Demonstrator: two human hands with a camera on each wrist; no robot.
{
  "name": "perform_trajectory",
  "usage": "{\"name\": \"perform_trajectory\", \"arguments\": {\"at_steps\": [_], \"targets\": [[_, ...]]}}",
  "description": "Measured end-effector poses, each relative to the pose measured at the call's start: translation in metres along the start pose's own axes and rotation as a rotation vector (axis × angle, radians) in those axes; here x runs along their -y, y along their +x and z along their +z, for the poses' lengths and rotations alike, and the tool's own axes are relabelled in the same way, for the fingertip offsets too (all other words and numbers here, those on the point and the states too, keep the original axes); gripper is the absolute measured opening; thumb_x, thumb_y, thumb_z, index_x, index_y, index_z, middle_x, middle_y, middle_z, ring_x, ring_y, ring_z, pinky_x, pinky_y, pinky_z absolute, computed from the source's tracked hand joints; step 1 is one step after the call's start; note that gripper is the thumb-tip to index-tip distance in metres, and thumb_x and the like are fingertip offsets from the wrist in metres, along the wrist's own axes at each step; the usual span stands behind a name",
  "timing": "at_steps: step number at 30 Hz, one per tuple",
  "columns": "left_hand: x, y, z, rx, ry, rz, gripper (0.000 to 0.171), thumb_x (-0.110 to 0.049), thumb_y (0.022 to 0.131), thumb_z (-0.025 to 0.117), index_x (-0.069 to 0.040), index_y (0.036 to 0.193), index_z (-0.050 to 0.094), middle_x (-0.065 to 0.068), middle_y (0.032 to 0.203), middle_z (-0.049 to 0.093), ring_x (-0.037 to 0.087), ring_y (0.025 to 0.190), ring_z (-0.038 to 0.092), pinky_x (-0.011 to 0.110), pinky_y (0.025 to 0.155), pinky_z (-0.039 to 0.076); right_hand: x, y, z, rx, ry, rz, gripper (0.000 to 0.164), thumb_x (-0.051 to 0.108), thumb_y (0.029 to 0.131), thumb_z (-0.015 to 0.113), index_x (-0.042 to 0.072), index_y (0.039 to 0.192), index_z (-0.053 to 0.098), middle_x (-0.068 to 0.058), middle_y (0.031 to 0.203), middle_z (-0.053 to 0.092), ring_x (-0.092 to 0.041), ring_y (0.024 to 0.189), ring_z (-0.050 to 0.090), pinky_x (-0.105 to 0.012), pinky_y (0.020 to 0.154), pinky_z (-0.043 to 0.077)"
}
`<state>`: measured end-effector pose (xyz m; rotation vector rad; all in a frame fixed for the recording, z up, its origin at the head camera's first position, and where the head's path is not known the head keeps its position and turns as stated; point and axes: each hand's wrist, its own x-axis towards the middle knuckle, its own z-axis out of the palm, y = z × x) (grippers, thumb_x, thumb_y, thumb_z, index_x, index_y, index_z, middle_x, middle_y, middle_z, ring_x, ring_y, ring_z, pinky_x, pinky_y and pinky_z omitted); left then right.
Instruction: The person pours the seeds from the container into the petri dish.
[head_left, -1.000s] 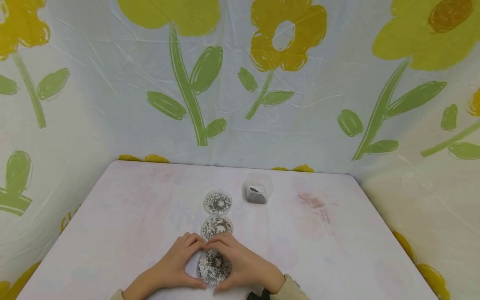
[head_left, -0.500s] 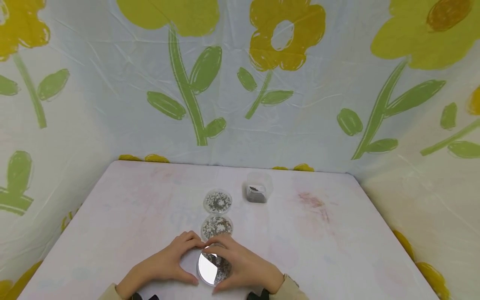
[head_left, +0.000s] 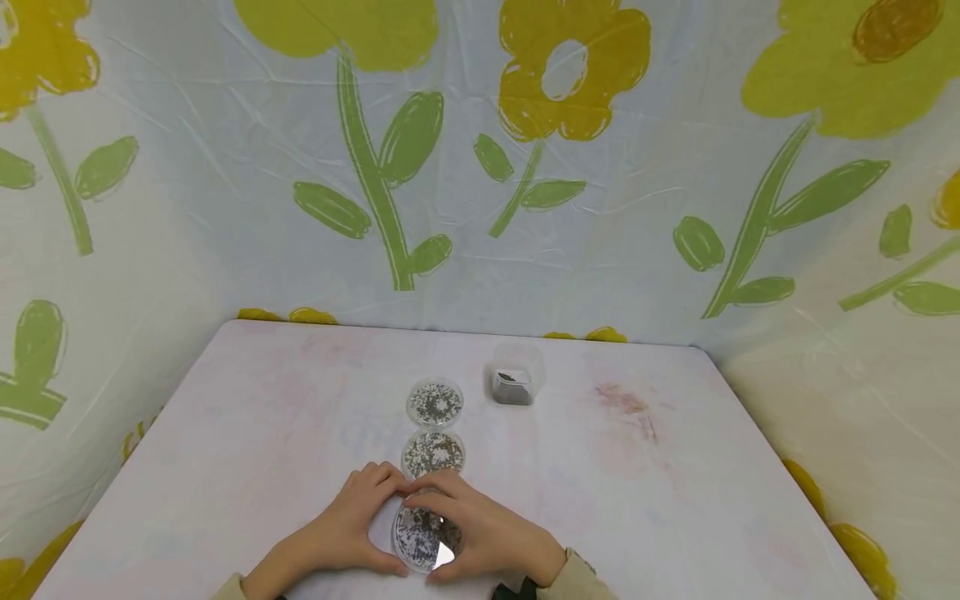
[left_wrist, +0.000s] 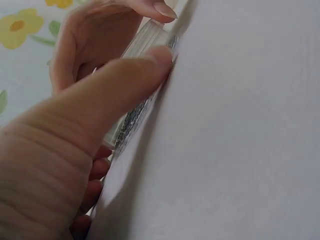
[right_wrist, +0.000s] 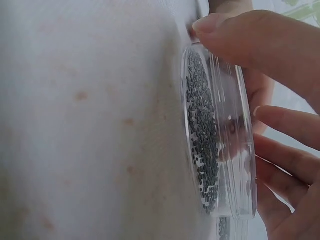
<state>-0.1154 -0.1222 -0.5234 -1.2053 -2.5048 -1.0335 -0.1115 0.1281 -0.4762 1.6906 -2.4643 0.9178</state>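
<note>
A clear round petri dish (head_left: 417, 533) with a lid and small dark seeds inside lies at the table's near side. My left hand (head_left: 341, 527) curves round its left edge, thumb at the near rim. From the right, my right hand (head_left: 497, 533) grips the rim between thumb and fingers. The fingertips of both hands meet at the far side of the dish. In the right wrist view, the seeds (right_wrist: 202, 130) spread over the dish's bottom beneath the clear lid. My left thumb hides part of the dish in the left wrist view.
Two more petri dishes with dark seeds stand in a row beyond my hands, a middle dish (head_left: 433, 452) and a far dish (head_left: 435, 403). A clear plastic tub (head_left: 513, 388) of dark grains stands behind to the right. Flower-printed cloth (head_left: 480, 275) borders the table.
My left hand drew slightly left off the dish, then came back to its edge. A bright reflection on the lid appeared, then shrank. The right hand stayed at the dish.
</note>
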Motion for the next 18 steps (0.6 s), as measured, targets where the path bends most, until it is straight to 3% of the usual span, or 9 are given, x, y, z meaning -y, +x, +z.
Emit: {"name": "perform_trajectory", "arguments": {"at_steps": [4,8,14,18], "targets": [[0.002,0.001,0.001,-0.005,0.018,0.006,0.078,-0.071,0.062,0.08,-0.03,0.124,0.056,-0.019,0.118,0.047,0.003,0.102,0.04,0.027,0.081,0.031,0.0,0.001,-0.001,-0.023,-0.041,-0.05,0.082,0.036,0.072,0.09,0.009,0.139,0.051,-0.008,0.145,0.043,-0.02,0.133,0.041,-0.031,0.11,0.036],[0.005,0.001,-0.004,0.041,-0.029,0.017,0.079,-0.068,0.065,0.081,-0.027,0.127,0.056,-0.018,0.121,0.047,0.004,0.105,0.041,0.029,0.084,0.033,-0.001,0.001,-0.002,-0.023,-0.054,-0.063,0.084,0.038,0.071,0.09,0.008,0.139,0.051,-0.008,0.145,0.043,-0.021,0.134,0.041,-0.031,0.111,0.034],[0.009,0.002,-0.029,0.15,-0.264,-0.004,0.069,-0.045,0.077,0.083,-0.02,0.134,0.054,-0.006,0.123,0.054,0.012,0.109,0.049,0.031,0.092,0.043,0.002,-0.002,-0.014,0.018,0.005,0.059,0.079,0.042,0.079,0.083,0.014,0.144,0.047,-0.005,0.151,0.037,-0.017,0.138,0.035,-0.032,0.109,0.037],[0.01,0.002,-0.048,0.145,-0.236,-0.059,0.057,-0.041,0.083,0.079,-0.014,0.129,0.058,-0.001,0.119,0.057,0.017,0.105,0.052,0.034,0.09,0.046,0.0,-0.005,-0.033,-0.075,-0.026,0.109,0.069,0.035,0.084,0.08,0.015,0.142,0.049,-0.004,0.15,0.039,-0.02,0.137,0.037,-0.036,0.108,0.039]]}}
